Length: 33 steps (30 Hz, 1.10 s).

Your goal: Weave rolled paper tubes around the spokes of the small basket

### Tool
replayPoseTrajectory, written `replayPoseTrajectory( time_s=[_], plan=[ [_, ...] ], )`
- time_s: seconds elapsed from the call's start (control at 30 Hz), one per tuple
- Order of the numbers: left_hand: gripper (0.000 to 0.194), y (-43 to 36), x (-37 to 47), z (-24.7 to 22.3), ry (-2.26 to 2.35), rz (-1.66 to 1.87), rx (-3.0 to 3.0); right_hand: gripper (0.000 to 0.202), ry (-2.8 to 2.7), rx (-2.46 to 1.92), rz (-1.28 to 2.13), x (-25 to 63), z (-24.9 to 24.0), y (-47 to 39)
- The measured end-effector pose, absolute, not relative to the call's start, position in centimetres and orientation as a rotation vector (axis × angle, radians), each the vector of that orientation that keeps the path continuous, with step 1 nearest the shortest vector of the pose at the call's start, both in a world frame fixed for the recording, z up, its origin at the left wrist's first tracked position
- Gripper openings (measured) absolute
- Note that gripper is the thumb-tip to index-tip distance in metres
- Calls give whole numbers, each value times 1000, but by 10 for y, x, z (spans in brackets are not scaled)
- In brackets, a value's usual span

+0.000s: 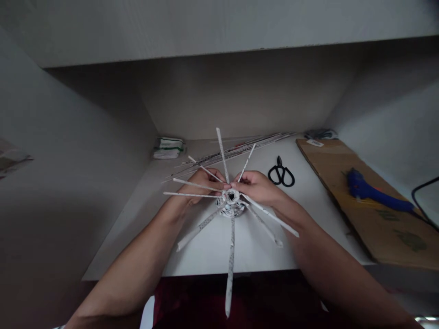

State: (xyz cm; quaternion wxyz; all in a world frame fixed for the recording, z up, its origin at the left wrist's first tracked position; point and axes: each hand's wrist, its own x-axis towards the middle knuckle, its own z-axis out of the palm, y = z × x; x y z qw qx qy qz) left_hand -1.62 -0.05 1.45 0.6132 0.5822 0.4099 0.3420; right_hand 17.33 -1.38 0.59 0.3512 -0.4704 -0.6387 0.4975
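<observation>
A small woven piece of rolled paper [233, 209] stands over the white surface at the middle, with a round hole in its top. Several paper tubes stick out from it on all sides, one pointing down past the front edge. At its far left side, my left hand [211, 178] has its fingers closed on the woven paper piece. My right hand [249, 183] pinches it at the far right side, thumb close to the left one. Both sets of fingertips nearly meet behind the hole, partly hidden by the tubes.
Black scissors [281, 173] lie right of my hands. Thin paper sticks [240, 148] lie behind. A blue glue gun [377, 194] rests on cardboard [338, 169] at right. A white-green packet [168, 148] sits back left. Walls and an overhead shelf [206, 32] enclose the surface.
</observation>
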Motion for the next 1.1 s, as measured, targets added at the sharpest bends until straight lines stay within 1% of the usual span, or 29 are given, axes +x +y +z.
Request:
replayPoseTrajectory(
  time_s=[0.1,0.27,0.4,0.47,0.63,0.77,0.83,0.97,1.1],
  plan=[
    [21,-2,-15,16,969,830,1390,22,-1703,-1204,1292,180,4,-10],
    [16,0,-12,14,996,826,1298,25,-1763,-1347,1174,187,11,-11],
    [15,1,-9,11,1018,835,1249,19,-1689,-1294,1309,186,18,-13],
    [14,1,-7,8,1008,841,1228,15,-1623,-1258,1315,184,17,-13],
    [22,-1,-2,8,1055,816,1145,13,-1584,-1208,1273,179,12,-11],
    [21,-4,-2,11,1044,832,1178,7,-1508,-1246,1280,175,14,-12],
    [24,-4,-2,11,1017,846,1184,6,-1476,-1273,1272,173,15,-13],
    [30,-4,0,8,1013,851,1200,12,-1394,-1303,1267,170,15,-13],
    [29,-5,3,6,1040,898,1215,19,-1345,-1327,1260,167,18,-17]
  ],
)
